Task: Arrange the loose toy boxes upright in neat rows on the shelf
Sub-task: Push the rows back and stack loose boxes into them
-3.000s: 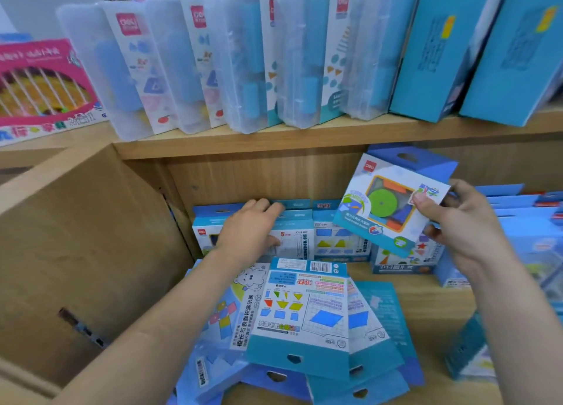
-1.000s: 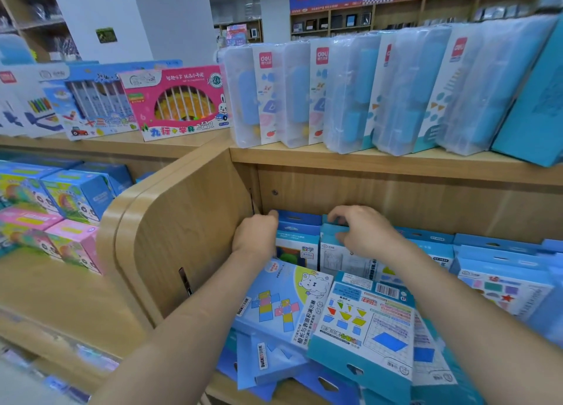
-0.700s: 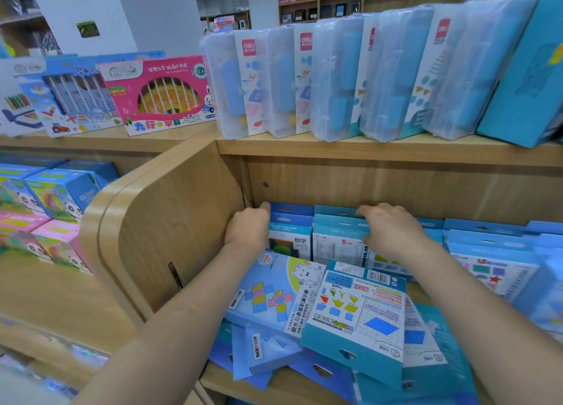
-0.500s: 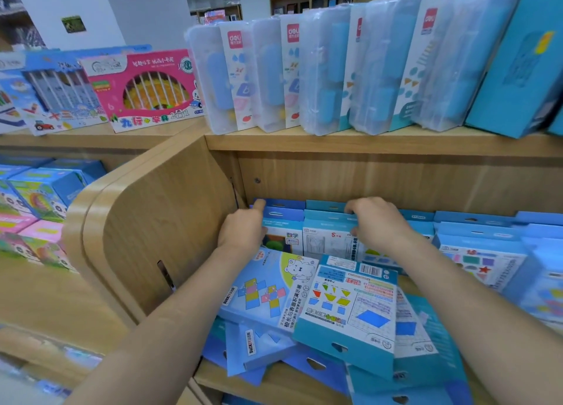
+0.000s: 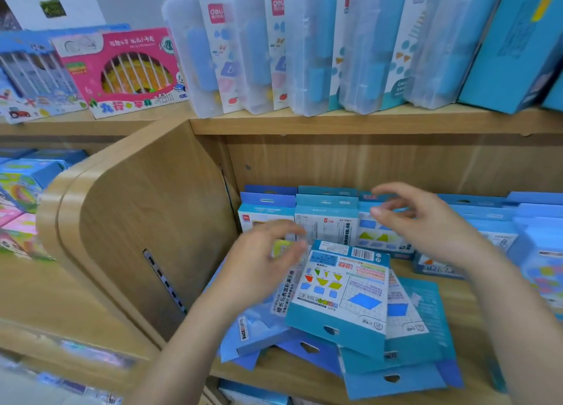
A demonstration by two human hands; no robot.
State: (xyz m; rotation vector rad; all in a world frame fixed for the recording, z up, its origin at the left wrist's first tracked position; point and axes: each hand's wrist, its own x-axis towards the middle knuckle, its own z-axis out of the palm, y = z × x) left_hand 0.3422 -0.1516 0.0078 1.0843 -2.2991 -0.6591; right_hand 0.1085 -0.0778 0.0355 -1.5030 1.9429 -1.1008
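Note:
Several blue toy boxes stand upright in a row (image 5: 326,216) at the back of the lower wooden shelf (image 5: 304,374). In front of them lies a loose heap of flat blue boxes; the top box (image 5: 344,289) shows coloured shapes and a barcode. My left hand (image 5: 262,261) hovers over the heap's left side, blurred, fingers loosely curled, holding nothing. My right hand (image 5: 426,222) floats in front of the upright row with relaxed fingers, holding nothing.
A curved wooden side panel (image 5: 137,222) bounds the shelf on the left. The upper shelf (image 5: 365,121) carries clear plastic cases and tall blue boxes. More upright blue boxes (image 5: 518,231) fill the right. A pink toy box (image 5: 128,72) sits at the upper left.
Both hands have lifted off the tops of the upright boxes and pulled back toward me over the loose heap. The boxes stay in place.

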